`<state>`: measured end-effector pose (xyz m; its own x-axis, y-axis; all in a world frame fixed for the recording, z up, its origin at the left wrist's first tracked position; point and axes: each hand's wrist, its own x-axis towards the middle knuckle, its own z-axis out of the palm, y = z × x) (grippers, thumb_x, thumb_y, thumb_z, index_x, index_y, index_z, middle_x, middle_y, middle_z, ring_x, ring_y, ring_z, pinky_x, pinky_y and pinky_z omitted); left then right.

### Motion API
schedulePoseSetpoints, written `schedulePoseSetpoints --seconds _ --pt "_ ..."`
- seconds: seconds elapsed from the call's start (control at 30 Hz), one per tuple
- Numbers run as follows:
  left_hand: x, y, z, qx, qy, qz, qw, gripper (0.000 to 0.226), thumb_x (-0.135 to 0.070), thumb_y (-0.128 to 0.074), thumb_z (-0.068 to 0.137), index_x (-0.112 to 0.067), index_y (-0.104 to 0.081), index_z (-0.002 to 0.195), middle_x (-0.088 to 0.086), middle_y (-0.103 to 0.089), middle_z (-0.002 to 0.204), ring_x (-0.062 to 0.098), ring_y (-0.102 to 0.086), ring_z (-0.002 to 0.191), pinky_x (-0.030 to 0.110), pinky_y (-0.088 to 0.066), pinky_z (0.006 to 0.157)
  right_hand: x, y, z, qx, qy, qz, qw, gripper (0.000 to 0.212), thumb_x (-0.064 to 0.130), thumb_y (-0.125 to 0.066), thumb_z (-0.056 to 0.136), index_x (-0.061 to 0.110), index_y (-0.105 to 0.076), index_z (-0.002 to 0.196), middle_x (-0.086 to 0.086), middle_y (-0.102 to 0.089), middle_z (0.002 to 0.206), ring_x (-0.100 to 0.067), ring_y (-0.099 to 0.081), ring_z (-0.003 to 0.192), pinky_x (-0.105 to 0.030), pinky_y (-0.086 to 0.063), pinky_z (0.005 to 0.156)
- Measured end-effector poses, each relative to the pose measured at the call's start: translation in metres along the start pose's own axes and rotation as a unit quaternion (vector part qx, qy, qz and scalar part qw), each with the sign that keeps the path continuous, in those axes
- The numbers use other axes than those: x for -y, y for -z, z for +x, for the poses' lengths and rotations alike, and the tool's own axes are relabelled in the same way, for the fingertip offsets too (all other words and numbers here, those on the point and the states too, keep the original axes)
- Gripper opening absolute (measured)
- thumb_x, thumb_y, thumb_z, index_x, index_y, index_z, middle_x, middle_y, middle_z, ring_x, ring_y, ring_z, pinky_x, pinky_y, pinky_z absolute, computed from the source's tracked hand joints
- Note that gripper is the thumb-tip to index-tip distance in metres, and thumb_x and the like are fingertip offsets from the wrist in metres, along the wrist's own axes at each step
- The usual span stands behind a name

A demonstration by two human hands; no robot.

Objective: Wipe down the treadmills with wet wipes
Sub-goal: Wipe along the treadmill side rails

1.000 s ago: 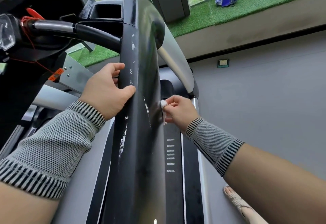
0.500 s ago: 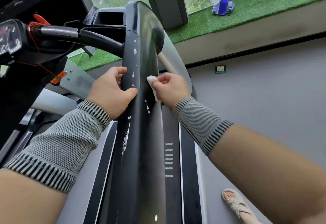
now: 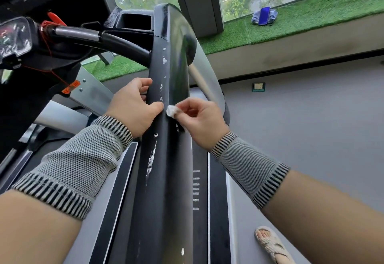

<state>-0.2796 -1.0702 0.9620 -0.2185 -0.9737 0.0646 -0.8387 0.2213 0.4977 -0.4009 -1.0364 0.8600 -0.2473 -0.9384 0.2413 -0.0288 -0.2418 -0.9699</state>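
A black treadmill side rail [image 3: 164,180] runs up the middle of the head view, flecked with white chipped patches. My left hand [image 3: 133,108] grips its left edge, thumb across the top face. My right hand [image 3: 199,122] pinches a small balled white wet wipe [image 3: 171,110] and holds it against the rail's top face, just right of my left thumb. Both wrists wear grey knit sleeves with striped cuffs.
The treadmill console [image 3: 14,37] and a black handlebar [image 3: 108,41] sit at upper left, with an orange safety clip [image 3: 70,87] hanging. The belt deck [image 3: 199,211] lies below. My sandalled foot [image 3: 270,245] stands on grey floor. A blue bag [image 3: 264,15] rests on the green turf ledge.
My right hand has carried the wipe up the rail's right side and over onto its top face, beside my left thumb. My left hand keeps its grip.
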Motion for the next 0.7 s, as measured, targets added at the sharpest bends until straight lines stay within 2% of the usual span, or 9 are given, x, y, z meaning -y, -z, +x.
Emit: schedulePoseSetpoints --seconds 0.2,0.3,0.37,0.53,0.6,0.7 --pt "0.0 0.007 -0.016 -0.013 0.009 -0.005 1.0 0.054 -0.013 -0.071 0.081 -0.018 -0.051 0.131 -0.001 -0.058 0.126 0.011 -0.055 0.105 0.027 -0.041 0.101 0.003 -0.002 0.033 -0.041 -0.039 -0.005 0.998 0.015 0.027 -0.074 0.081 0.024 -0.065 0.07 0.011 -0.056 0.058 -0.007 -0.048 0.055 -0.029 -0.044 0.063" --pt "0.003 0.008 -0.024 -0.005 0.005 0.008 1.0 0.055 -0.015 -0.071 0.081 -0.019 -0.05 0.133 -0.002 -0.057 0.13 0.01 -0.055 0.106 0.021 -0.039 0.095 -0.004 0.001 -0.005 -0.011 -0.003 -0.042 0.999 0.011 0.023 -0.073 0.081 0.028 -0.067 0.073 -0.001 -0.066 0.075 -0.012 -0.057 0.065 -0.031 -0.05 0.07" --pt "0.004 0.007 -0.029 -0.004 0.005 0.012 1.0 0.057 -0.015 -0.07 0.082 -0.019 -0.049 0.135 -0.004 -0.056 0.131 0.009 -0.054 0.106 0.018 -0.037 0.09 -0.004 0.004 -0.024 0.009 0.003 -0.017 1.0 0.015 0.019 -0.074 0.081 0.029 -0.067 0.072 -0.004 -0.066 0.08 -0.012 -0.058 0.068 -0.031 -0.05 0.07" --pt "0.001 0.002 -0.033 -0.012 -0.001 0.017 1.0 0.057 -0.014 -0.068 0.083 -0.017 -0.048 0.137 -0.003 -0.056 0.132 0.006 -0.053 0.101 0.013 -0.035 0.086 0.009 -0.001 0.011 -0.034 -0.037 0.004 0.999 0.008 0.018 -0.074 0.081 0.02 -0.069 0.075 0.01 -0.063 0.064 -0.004 -0.055 0.06 -0.026 -0.05 0.069" --pt "0.001 0.002 -0.033 -0.014 -0.005 0.02 1.0 0.057 -0.014 -0.067 0.084 -0.016 -0.047 0.137 -0.002 -0.055 0.133 0.006 -0.053 0.103 0.013 -0.035 0.088 0.008 -0.003 0.008 -0.039 -0.034 -0.01 0.999 0.008 0.017 -0.073 0.081 0.02 -0.07 0.076 0.008 -0.063 0.066 -0.004 -0.054 0.06 -0.024 -0.048 0.067" --pt "0.002 0.001 -0.034 -0.013 -0.007 0.017 1.0 0.057 -0.013 -0.066 0.084 -0.015 -0.046 0.138 0.001 -0.054 0.135 0.013 -0.055 0.116 0.017 -0.037 0.094 0.001 0.0 -0.026 -0.005 0.001 -0.04 0.999 0.019 0.014 -0.073 0.08 0.03 -0.067 0.072 -0.002 -0.066 0.075 -0.006 -0.055 0.061 -0.025 -0.047 0.064"
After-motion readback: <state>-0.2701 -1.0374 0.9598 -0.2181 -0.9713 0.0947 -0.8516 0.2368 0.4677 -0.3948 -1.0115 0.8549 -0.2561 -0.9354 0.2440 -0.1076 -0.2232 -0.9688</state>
